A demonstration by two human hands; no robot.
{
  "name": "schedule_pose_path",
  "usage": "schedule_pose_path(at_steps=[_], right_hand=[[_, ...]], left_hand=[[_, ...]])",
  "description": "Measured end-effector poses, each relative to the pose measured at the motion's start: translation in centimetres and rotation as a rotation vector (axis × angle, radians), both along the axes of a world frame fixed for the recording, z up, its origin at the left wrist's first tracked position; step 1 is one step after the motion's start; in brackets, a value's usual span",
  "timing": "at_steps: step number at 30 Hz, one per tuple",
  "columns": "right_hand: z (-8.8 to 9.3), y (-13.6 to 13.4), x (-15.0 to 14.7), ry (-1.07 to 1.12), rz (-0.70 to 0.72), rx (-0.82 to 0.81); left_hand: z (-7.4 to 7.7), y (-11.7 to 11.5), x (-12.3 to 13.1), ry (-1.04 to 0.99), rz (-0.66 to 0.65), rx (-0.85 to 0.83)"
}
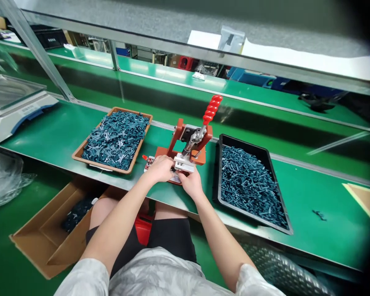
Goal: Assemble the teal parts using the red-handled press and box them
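A bench-mounted toggle press (189,142) with an orange frame and a red ribbed handle (211,109) stands mid-bench, its handle raised. My left hand (159,169) and my right hand (191,183) meet at its front, by a white metal clamp block (184,163). Whatever they grip is hidden under my fingers. To the left, a brown tray (89,132) holds a heap of dark teal plastic parts (115,139). To the right, a black tray (217,176) holds many dark blue screw-like pieces (249,185).
A digital scale (15,109) stands at the far left of the green bench (311,193), with a clear plastic bag (3,176) below it. A cardboard box (54,230) with dark parts sits on the floor beside my knees. Stray pieces (319,214) lie on the bench.
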State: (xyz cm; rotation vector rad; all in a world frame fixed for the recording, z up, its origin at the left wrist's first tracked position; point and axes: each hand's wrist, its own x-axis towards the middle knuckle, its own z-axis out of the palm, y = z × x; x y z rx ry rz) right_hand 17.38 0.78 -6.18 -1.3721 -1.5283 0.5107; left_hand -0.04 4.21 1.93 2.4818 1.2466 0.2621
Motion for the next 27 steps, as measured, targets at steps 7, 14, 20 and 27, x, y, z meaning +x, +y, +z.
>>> schedule_pose_path(at_steps=[7,14,20,27], right_hand=[[0.2,-0.1,1.5,-0.126,0.095,0.021],[0.5,-0.2,1.5,-0.212,0.124,0.056],[0.9,-0.6,1.0,-0.226,0.121,0.033],[0.7,-0.5,1.1,-0.196,0.096,0.023]], left_hand=[[-0.2,-0.2,0.2,-0.045,0.032,-0.016],[-0.9,-2.9,-0.9,-0.246,0.018,0.189],[0.9,-1.4,-5.9,-0.592,0.467,0.378],[-0.9,2.0,-1.9,-0.669,0.329,0.090]])
